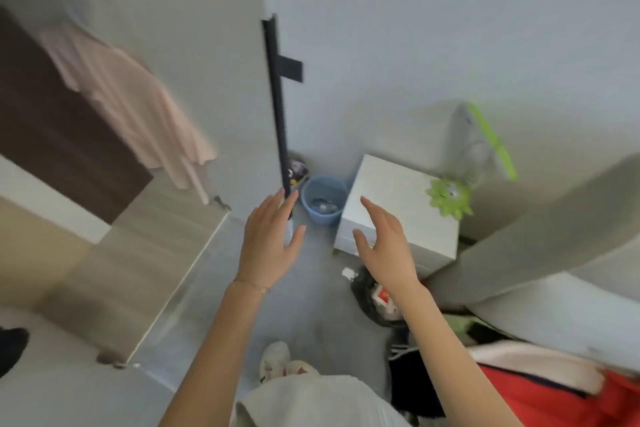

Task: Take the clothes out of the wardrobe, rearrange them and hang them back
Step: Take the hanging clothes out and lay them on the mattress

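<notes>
Both hands empty, fingers spread and relaxed, raised side by side. Left hand [270, 239]: fingertips at lower end of black handle [277, 107] on wardrobe door [214, 28], contact unclear. Right hand [384, 243] in front of white cabinet [398, 218], gripping nothing. Pink garment [128, 100] hangs inside wardrobe, well apart, up-left of left hand. Blue bucket [323, 199] on floor between door edge and cabinet.

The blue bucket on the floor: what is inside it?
A few small greyish pieces lie at the bottom of the blue bucket; blur hides what they are. Its near wall covers the rest.
</notes>
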`<state>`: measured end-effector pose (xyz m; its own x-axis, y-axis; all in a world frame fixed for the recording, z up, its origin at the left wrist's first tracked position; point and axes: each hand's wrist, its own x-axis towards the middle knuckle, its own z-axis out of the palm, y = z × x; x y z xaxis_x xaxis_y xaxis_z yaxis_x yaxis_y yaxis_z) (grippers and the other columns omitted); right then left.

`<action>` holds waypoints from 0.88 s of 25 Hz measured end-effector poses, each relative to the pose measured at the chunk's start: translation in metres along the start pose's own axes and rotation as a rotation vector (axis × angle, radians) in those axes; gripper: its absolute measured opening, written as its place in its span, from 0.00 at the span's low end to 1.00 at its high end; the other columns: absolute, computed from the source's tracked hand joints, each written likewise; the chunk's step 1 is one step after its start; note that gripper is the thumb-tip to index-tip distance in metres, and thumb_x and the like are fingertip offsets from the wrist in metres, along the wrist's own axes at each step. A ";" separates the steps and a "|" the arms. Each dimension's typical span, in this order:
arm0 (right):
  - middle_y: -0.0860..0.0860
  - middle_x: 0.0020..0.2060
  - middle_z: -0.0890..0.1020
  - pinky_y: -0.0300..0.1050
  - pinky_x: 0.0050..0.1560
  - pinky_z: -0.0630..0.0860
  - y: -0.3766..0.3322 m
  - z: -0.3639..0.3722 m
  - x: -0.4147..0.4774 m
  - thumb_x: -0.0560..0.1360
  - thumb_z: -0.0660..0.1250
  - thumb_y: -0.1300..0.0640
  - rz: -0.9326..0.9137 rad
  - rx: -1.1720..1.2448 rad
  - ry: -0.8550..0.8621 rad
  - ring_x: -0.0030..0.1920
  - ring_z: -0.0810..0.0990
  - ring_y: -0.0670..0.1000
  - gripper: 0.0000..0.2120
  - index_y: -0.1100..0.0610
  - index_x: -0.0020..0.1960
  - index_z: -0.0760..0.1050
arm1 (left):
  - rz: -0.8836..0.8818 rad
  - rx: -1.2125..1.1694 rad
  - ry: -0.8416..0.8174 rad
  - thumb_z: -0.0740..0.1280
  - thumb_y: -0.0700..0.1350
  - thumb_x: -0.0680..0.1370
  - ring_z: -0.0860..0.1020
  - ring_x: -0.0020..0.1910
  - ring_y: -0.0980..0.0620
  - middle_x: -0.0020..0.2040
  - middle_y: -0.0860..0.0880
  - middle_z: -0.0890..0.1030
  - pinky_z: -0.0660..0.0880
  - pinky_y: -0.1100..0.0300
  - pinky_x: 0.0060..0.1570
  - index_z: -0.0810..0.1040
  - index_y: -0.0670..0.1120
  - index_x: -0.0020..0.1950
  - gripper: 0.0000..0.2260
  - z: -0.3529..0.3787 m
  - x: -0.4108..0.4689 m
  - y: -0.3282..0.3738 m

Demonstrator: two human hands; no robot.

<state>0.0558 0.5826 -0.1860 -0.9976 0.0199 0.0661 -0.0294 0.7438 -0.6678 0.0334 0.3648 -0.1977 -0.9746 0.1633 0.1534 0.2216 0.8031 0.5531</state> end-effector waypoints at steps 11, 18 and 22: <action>0.49 0.71 0.70 0.37 0.68 0.59 -0.193 0.175 0.148 0.79 0.63 0.57 -0.342 0.067 -0.286 0.71 0.65 0.50 0.26 0.52 0.76 0.62 | -0.357 -0.023 0.262 0.63 0.48 0.80 0.61 0.75 0.51 0.76 0.49 0.64 0.58 0.55 0.74 0.61 0.45 0.77 0.26 -0.145 0.021 -0.203; 0.52 0.71 0.70 0.42 0.68 0.62 -0.255 0.250 0.243 0.79 0.64 0.59 -0.465 0.103 -0.441 0.71 0.66 0.54 0.25 0.55 0.75 0.64 | -0.580 -0.007 0.405 0.62 0.50 0.81 0.61 0.75 0.51 0.76 0.49 0.64 0.60 0.51 0.74 0.61 0.47 0.77 0.26 -0.177 0.032 -0.281; 0.52 0.71 0.69 0.46 0.70 0.63 -0.282 0.286 0.318 0.79 0.63 0.59 -0.500 0.082 -0.512 0.71 0.65 0.54 0.26 0.55 0.75 0.63 | -0.710 -0.021 0.526 0.61 0.51 0.81 0.62 0.75 0.52 0.76 0.51 0.65 0.60 0.52 0.74 0.61 0.50 0.77 0.25 -0.190 0.060 -0.313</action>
<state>-0.2707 0.1876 -0.1889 -0.7673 -0.6403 0.0360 -0.4744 0.5290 -0.7036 -0.0882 0.0141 -0.2061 -0.7420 -0.6593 0.1219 -0.4248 0.6029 0.6753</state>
